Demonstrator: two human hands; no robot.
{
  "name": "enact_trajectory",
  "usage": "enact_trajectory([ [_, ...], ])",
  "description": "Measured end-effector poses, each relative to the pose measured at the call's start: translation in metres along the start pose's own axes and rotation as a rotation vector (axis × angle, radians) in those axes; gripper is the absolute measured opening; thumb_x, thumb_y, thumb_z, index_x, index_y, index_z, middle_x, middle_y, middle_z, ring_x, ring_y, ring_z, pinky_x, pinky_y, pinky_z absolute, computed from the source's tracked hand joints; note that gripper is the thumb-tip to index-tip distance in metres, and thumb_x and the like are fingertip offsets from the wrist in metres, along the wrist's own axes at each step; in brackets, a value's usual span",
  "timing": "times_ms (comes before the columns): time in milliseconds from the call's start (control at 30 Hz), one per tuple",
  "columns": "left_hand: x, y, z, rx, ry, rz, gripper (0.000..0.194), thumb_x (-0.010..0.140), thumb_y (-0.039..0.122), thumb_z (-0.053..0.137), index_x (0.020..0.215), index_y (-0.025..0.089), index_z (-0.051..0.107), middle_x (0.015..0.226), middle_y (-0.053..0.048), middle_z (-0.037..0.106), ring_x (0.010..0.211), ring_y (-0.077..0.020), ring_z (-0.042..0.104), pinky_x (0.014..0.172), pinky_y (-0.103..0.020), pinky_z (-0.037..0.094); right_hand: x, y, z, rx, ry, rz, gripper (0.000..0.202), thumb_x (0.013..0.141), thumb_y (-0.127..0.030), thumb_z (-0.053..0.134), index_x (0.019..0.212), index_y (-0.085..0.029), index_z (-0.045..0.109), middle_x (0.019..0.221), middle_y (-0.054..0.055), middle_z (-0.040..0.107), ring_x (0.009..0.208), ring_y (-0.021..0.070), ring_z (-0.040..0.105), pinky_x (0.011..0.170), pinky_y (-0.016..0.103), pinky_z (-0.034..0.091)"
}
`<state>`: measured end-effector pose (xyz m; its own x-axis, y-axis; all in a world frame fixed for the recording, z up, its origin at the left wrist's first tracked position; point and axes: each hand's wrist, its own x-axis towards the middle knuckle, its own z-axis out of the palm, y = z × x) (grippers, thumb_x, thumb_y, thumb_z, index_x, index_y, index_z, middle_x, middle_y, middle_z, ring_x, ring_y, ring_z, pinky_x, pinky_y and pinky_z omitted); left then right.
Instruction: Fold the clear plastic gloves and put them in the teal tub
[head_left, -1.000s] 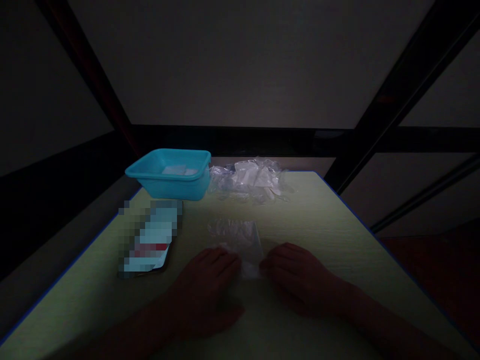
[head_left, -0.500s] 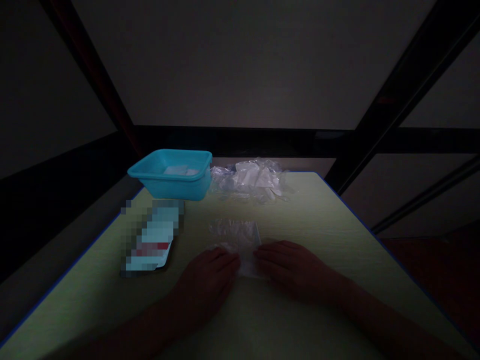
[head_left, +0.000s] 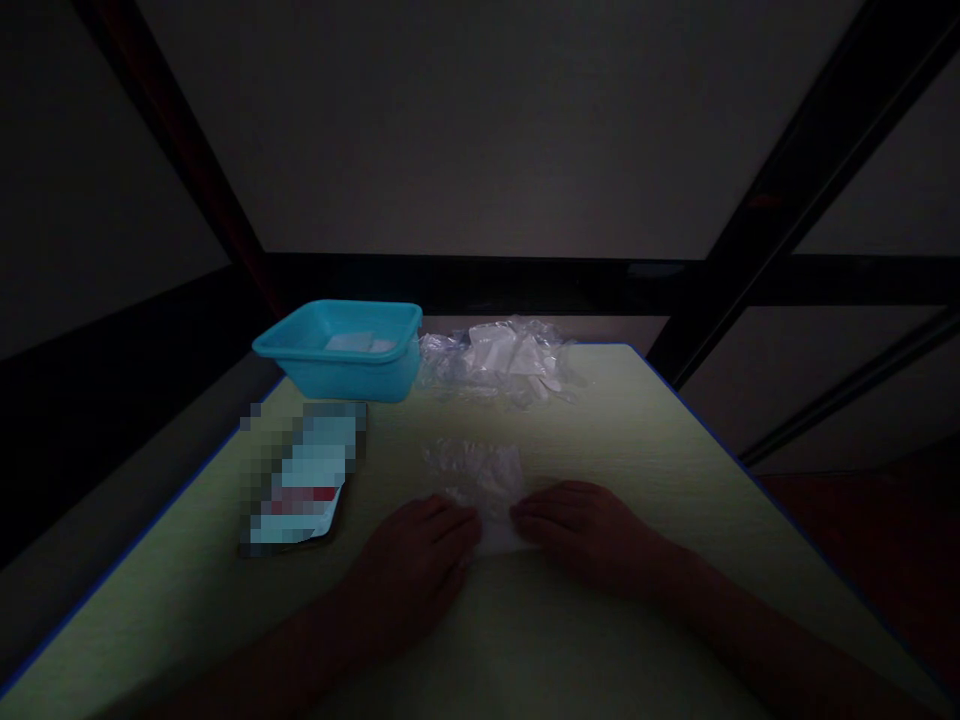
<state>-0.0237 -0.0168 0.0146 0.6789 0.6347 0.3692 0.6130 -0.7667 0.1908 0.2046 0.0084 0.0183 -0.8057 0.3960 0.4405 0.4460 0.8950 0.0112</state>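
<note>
A crinkled clear plastic bag lies on the table between my hands, with something pale and flat showing at its near part. The dim light hides what that is. My left hand is at the bag's left side, fingers pressed together and curled over its edge. From the right, my right hand has its closed fingertips on the opposite edge. Both thumbs are mostly hidden under the fingers.
A blue plastic basket with white pieces inside stands at the back left. Beside it is a heap of crumpled clear plastic. A phone-like device with a blurred-out screen lies on the left of the table.
The bag's upper right side has shifted slightly and looks more wrinkled, its straight right edge less distinct. Both hands have stayed nearly in place.
</note>
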Motion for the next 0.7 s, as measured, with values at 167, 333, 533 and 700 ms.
enact_trajectory([
  [167,0.003,-0.008,-0.010,-0.146,-0.113,-0.112,0.026,0.077,0.015,0.049,0.100,0.014,0.062,0.096,-0.009,0.067,0.086,-0.0221,0.061,0.075,-0.037,0.052,-0.004,0.005,-0.006,0.078,-0.083,0.037,0.027,0.090,-0.013,0.038,0.087,-0.011,0.065,0.085,0.012,0.070,0.072,0.0179,0.065,0.067,0.031,0.051],
  [333,0.003,-0.019,-0.019,-0.224,-0.167,-0.340,0.031,0.073,0.019,0.055,0.103,0.016,0.063,0.098,-0.008,0.067,0.090,-0.0239,0.062,0.080,-0.040,0.050,-0.006,0.009,-0.014,0.219,-0.204,0.150,0.024,0.087,-0.013,0.039,0.095,-0.012,0.062,0.086,0.011,0.069,0.075,0.0188,0.063,0.068,0.031,0.049],
  [533,0.006,-0.033,-0.023,-0.391,-0.189,-0.572,0.035,0.069,0.024,0.057,0.102,0.015,0.062,0.097,-0.008,0.069,0.090,-0.0249,0.064,0.081,-0.042,0.049,0.003,0.010,-0.018,0.417,-0.225,0.435,0.025,0.088,-0.018,0.038,0.074,-0.014,0.058,0.066,0.004,0.061,0.058,0.0141,0.055,0.055,0.023,0.040],
  [700,0.011,-0.038,-0.024,-0.522,-0.120,-0.676,0.037,0.069,0.026,0.054,0.103,0.014,0.062,0.084,-0.006,0.071,0.078,-0.0221,0.067,0.072,-0.035,0.052,0.011,0.014,-0.012,0.649,-0.192,0.718,0.025,0.084,-0.023,0.040,0.065,-0.015,0.053,0.060,0.001,0.052,0.054,0.0122,0.048,0.050,0.022,0.035],
])
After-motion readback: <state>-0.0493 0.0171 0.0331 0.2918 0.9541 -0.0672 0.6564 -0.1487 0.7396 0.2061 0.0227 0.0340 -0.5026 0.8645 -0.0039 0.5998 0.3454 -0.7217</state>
